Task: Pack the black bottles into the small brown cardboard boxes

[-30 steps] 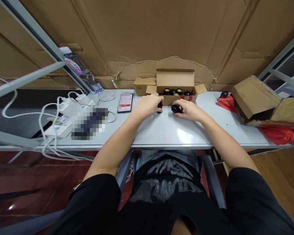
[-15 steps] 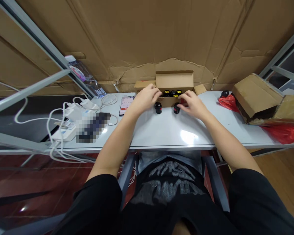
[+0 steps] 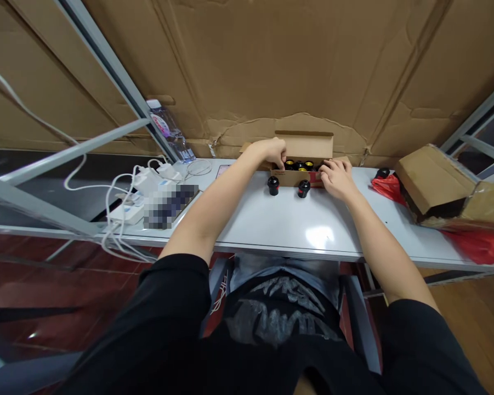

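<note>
At the left end of the small open cardboard box [image 3: 296, 178], in the head view, we have our left hand [image 3: 275, 152] bent down, its fingertips hidden inside; we cannot tell whether they grip anything. Our right hand [image 3: 338, 176] is partly curled over the box's right end, its grip also unclear. Inside the box we see glossy black round pieces [image 3: 308, 165], some with yellow rings. Before it, two smooth black knobs [image 3: 273, 185] stand apart on the shiny pale tabletop [image 3: 271, 225]. Right of it sit crinkled red plastic [image 3: 389, 189] and a worn, taped carton [image 3: 436, 178].
</note>
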A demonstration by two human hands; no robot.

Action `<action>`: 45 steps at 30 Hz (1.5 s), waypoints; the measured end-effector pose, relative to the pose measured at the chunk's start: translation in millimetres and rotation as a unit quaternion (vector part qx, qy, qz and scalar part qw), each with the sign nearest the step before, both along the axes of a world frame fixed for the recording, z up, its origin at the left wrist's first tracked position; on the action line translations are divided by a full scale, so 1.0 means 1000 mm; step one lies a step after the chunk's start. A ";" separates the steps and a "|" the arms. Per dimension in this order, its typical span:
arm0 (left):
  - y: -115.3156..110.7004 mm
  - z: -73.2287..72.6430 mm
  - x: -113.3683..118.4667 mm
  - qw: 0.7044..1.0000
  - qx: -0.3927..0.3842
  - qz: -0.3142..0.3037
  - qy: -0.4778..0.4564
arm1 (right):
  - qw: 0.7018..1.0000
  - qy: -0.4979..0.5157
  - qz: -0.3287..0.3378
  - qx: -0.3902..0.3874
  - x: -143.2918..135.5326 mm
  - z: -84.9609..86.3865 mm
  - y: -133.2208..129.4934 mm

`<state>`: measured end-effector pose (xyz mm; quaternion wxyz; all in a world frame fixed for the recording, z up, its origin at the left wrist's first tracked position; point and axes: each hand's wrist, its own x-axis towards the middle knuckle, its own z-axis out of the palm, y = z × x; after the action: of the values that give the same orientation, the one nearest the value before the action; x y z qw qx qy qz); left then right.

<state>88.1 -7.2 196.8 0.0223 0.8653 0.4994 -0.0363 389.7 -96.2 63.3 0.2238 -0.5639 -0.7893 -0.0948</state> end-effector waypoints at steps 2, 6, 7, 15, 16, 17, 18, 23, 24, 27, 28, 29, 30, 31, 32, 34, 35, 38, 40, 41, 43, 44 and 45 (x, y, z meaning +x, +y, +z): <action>-0.006 0.001 0.007 0.998 -0.019 0.002 0.062 | 1.000 0.001 0.001 -0.008 -0.002 0.002 0.001; -0.012 -0.001 0.018 0.993 -0.014 -0.004 0.121 | 1.000 0.008 -0.004 -0.010 -0.004 0.002 0.004; -0.012 -0.002 0.019 0.993 -0.016 -0.005 0.118 | 1.000 0.012 -0.002 -0.004 -0.005 0.001 0.004; 0.005 -0.013 0.003 0.999 -0.035 -0.039 0.011 | 0.993 0.090 0.060 0.057 0.003 -0.007 0.011; 0.007 -0.013 0.003 0.998 -0.036 -0.044 0.010 | 0.990 0.110 0.066 0.066 0.004 -0.008 0.012; 0.009 -0.013 0.004 0.998 -0.036 -0.047 0.012 | 0.985 0.132 0.074 0.076 0.005 -0.009 0.014; 0.010 -0.013 0.006 0.998 -0.034 -0.048 0.015 | 0.980 0.157 0.082 0.088 0.006 -0.010 0.015; 0.010 -0.018 0.016 0.999 -0.031 -0.004 0.007 | 0.950 0.275 0.071 0.126 0.004 -0.014 0.021; 0.009 -0.021 0.017 1.000 -0.023 0.009 -0.004 | 0.945 0.296 0.065 0.127 0.004 -0.014 0.023; 0.007 -0.034 0.017 0.999 0.028 0.026 -0.004 | 0.929 0.338 0.064 0.133 0.002 -0.014 0.025; 0.007 -0.038 0.017 0.999 0.044 0.025 0.006 | 0.925 0.346 0.068 0.138 0.001 -0.014 0.026; 0.008 -0.042 0.016 0.998 0.057 0.023 0.014 | 0.922 0.352 0.073 0.140 0.001 -0.014 0.026; 0.009 -0.045 0.015 0.998 0.064 0.020 0.020 | 0.920 0.357 0.077 0.141 0.000 -0.015 0.025; 0.010 -0.047 0.014 0.997 0.066 0.016 0.022 | 0.919 0.360 0.081 0.140 -0.001 -0.015 0.025; 0.012 -0.048 0.012 0.998 0.065 0.012 0.020 | 0.919 0.358 0.084 0.138 -0.001 -0.015 0.025; 0.014 -0.046 0.008 0.999 0.050 0.003 -0.001 | 0.922 0.351 0.086 0.136 -0.001 -0.016 0.026; 0.014 -0.044 0.006 0.999 0.038 0.000 -0.021 | 0.923 0.349 0.087 0.134 -0.001 -0.017 0.026; 0.010 -0.036 -0.003 0.994 0.008 -0.001 -0.107 | 0.926 0.345 0.090 0.122 0.002 -0.020 0.030; 0.003 -0.031 -0.011 0.986 0.018 -0.006 -0.165 | 0.928 0.345 0.091 0.111 0.005 -0.021 0.031; -0.001 -0.029 -0.015 0.980 0.031 -0.011 -0.197 | 0.927 0.347 0.091 0.107 0.005 -0.021 0.031; -0.012 -0.027 -0.024 0.961 0.054 -0.023 -0.271 | 0.926 0.352 0.088 0.102 0.005 -0.020 0.030; -0.019 -0.028 -0.028 0.948 0.061 -0.029 -0.311 | 0.927 0.352 0.086 0.102 0.004 -0.019 0.028; -0.027 -0.029 -0.032 0.934 0.062 -0.037 -0.351 | 0.928 0.349 0.085 0.103 0.002 -0.017 0.026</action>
<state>55.7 -33.7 167.7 0.1412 0.8407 0.4282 0.2997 391.7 -70.0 45.9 0.5492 -0.4661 -0.6921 0.0465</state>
